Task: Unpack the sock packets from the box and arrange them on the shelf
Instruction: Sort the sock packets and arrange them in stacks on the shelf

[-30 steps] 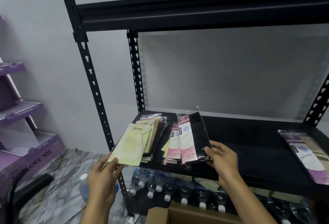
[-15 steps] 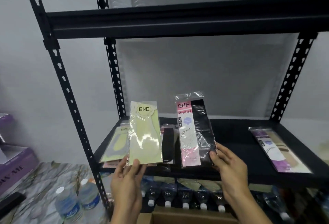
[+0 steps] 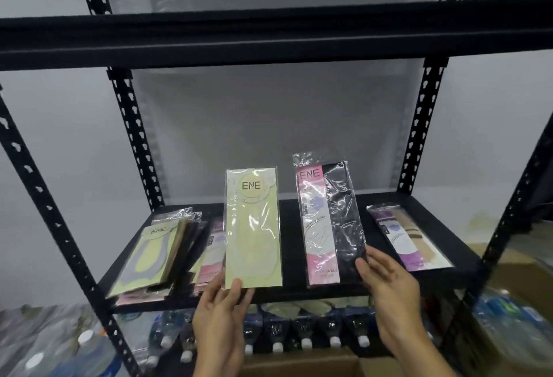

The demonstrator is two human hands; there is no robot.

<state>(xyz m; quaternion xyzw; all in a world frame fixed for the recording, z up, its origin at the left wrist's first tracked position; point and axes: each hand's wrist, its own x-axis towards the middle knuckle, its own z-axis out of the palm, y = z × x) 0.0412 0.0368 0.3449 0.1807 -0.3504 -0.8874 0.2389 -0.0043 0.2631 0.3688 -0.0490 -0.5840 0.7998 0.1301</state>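
Down at the far left, water bottles (image 3: 86, 343) stand on the floor beside the black rack. On the shelf (image 3: 291, 227) itself, at its left end, a loose pile of sock packets (image 3: 155, 257) lies flat and overlapping, a yellow-green one on top.

Next along, the left hand (image 3: 221, 316): its grip is closed on the bottom edge of a pale yellow packet (image 3: 253, 233), thumb on the front and fingers behind. The packet is held upright at the front of the shelf, ENE label at the top.

Just beside it, apart by a strip of bare shelf, the right hand (image 3: 389, 287) has its grip on the lower right corner of a pink-and-black packet (image 3: 329, 224), fingers wrapped on the edge. That one is upright too, its top leaning a touch left.

Further right, a purple packet (image 3: 410, 239) lies flat on the shelf, touched by neither hand.

Beneath the shelf runs a row of capped bottles (image 3: 305, 337), and the cardboard box (image 3: 299, 369) sits at the bottom edge, between the two forearms.
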